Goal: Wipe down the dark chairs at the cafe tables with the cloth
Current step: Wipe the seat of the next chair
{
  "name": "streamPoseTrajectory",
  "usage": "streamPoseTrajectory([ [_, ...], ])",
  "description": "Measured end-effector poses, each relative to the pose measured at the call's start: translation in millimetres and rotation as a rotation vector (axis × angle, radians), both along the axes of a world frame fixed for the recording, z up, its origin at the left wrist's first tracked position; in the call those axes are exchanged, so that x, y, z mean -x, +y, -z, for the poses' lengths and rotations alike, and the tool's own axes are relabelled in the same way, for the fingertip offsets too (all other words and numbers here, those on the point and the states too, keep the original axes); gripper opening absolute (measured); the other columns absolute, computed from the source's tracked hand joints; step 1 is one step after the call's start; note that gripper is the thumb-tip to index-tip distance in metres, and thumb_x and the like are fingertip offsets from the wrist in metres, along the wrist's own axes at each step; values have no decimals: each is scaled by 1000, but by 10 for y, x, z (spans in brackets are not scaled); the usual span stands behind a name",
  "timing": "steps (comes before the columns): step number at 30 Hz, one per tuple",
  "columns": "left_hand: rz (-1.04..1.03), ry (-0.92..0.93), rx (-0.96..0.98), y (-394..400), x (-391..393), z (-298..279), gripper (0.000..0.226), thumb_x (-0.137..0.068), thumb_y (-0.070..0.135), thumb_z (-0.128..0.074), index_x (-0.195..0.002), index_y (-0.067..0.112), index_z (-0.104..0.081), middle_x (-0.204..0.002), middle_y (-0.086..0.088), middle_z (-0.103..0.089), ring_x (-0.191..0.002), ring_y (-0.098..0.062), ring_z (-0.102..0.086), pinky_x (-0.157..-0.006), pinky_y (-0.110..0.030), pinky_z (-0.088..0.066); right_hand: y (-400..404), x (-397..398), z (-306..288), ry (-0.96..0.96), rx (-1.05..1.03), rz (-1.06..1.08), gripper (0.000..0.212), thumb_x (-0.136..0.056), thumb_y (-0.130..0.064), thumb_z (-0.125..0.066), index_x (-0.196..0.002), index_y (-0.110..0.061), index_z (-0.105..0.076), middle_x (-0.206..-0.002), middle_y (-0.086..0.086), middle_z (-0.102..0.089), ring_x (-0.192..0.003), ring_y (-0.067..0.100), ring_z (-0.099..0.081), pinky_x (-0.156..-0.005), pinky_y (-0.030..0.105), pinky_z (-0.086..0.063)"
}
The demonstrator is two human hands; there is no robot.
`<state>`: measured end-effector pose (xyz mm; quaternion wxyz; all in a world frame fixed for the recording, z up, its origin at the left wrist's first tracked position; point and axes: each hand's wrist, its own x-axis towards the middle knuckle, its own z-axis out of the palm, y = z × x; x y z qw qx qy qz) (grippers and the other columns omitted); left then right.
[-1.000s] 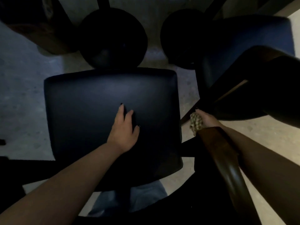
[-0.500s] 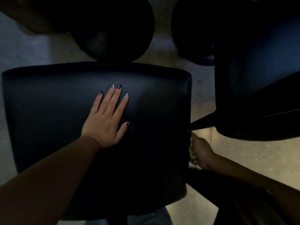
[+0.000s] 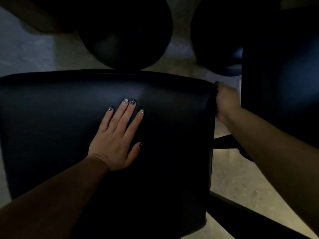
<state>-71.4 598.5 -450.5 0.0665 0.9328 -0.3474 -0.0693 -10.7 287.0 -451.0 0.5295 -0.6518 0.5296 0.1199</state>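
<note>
The dark chair seat (image 3: 60, 118) is filling most of the head view, lying just below the camera with its padded surface facing up. The left hand (image 3: 114, 144) is resting flat on the middle of that seat, palm down, fingers (image 3: 126, 114) straight and slightly spread, thumb out to the side, holding nothing.

The right hand (image 3: 226, 100) is lying against the seat's far right corner, touching its edge. The hand is blurred, and the view is showing only its back, so whether its fingers are curled round anything cannot be told. The cloth is not visible at this hand or anywhere else in view; its position cannot be told.

A second dark chair (image 3: 284, 75) is standing just to the right of the first, apart from it by a narrow strip of floor (image 3: 233, 178) — the right forearm is crossing that gap. Beyond the seat's far edge two round dark bases (image 3: 126, 35) are sitting on the floor, side by side, the left one just beside the seat's edge. Dark frame bars (image 3: 224, 141) are running under the seat's right side. Lighting is poor throughout — surface condition of the seat cannot be judged.
</note>
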Motion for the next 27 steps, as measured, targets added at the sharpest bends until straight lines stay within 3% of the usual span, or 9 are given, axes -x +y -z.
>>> streamPoseTrajectory([
  [4, -17, 21, 16, -3, 9, -20, 79, -85, 44, -40, -151, 5, -23, -158, -22, -18, -149, -34, -11, -119, -50, -7, 66, 578, -59, 116, -2, 3, 36, -91, -22, -44, -56, -22, -39, -51, -2, -39, -43, 15, -36, -43, 24, -29],
  [7, -14, 26, 18, -5, -2, -12, 80, -84, 44, -41, -151, 5, -23, -158, -23, -20, -148, -34, -12, -118, -51, -9, 148, 792, -156, 172, -23, -4, 33, -89, -25, -47, -57, -19, -41, -46, 1, -39, -40, 18, -37, -43, 24, -28],
  [10, -14, 46, 27, -1, -1, -17, 80, -84, 44, -41, -151, 6, -21, -158, -22, -18, -148, -34, -12, -119, -51, -9, 51, 352, -111, 121, 151, -140, 32, -97, -16, -40, -67, -16, -52, -61, 4, -50, -52, 18, -49, -48, 26, -36],
  [13, -1, 58, 18, 12, -10, -18, 81, -85, 46, -41, -152, 7, -18, -159, -21, -15, -149, -33, -9, -119, -50, -5, -2, -160, -101, 11, 296, -342, 29, -98, -10, -39, -100, 9, -61, -99, 28, -62, -88, 37, -59, -63, 31, -38],
  [15, 1, 65, 5, 14, -11, -24, 81, -85, 46, -40, -152, 7, -17, -159, -21, -14, -149, -33, -8, -120, -49, -4, -22, -330, -111, -27, 389, -527, 31, -94, -10, -42, -88, 13, -61, -91, 29, -61, -80, 33, -56, -60, 29, -34],
  [17, 0, 73, -10, 11, -12, -27, 82, -85, 47, -40, -153, 7, -17, -159, -21, -14, -149, -33, -8, -120, -49, -4, 9, -424, -152, -22, 499, -720, 33, -94, -11, -41, -80, 12, -60, -84, 25, -62, -79, 32, -58, -61, 32, -39],
  [19, 2, 82, -8, 9, -15, -39, 81, -85, 47, -40, -152, 7, -19, -159, -21, -16, -149, -33, -9, -120, -49, -6, 136, -537, -182, -49, 570, -875, 32, -95, -12, -41, -85, 10, -62, -87, 26, -63, -86, 36, -60, -61, 32, -37],
  [23, 21, 130, -17, 2, -35, -125, 80, -86, 48, -42, -152, 7, -24, -159, -22, -17, -149, -34, -11, -119, -49, -6, 667, -770, -133, -72, 585, -1193, 29, -98, -20, -42, -102, 0, -62, -113, 24, -61, -104, 36, -57, -75, 32, -38],
  [27, 126, 197, -12, 119, -154, -252, 74, -93, 47, -34, -154, 11, -14, -161, -20, -3, -149, -32, 2, -120, -46, 8, 806, -915, -145, 69, 449, -1178, 41, -92, -42, -52, -117, -11, -59, -120, 11, -60, -111, 29, -55, -80, 26, -38],
])
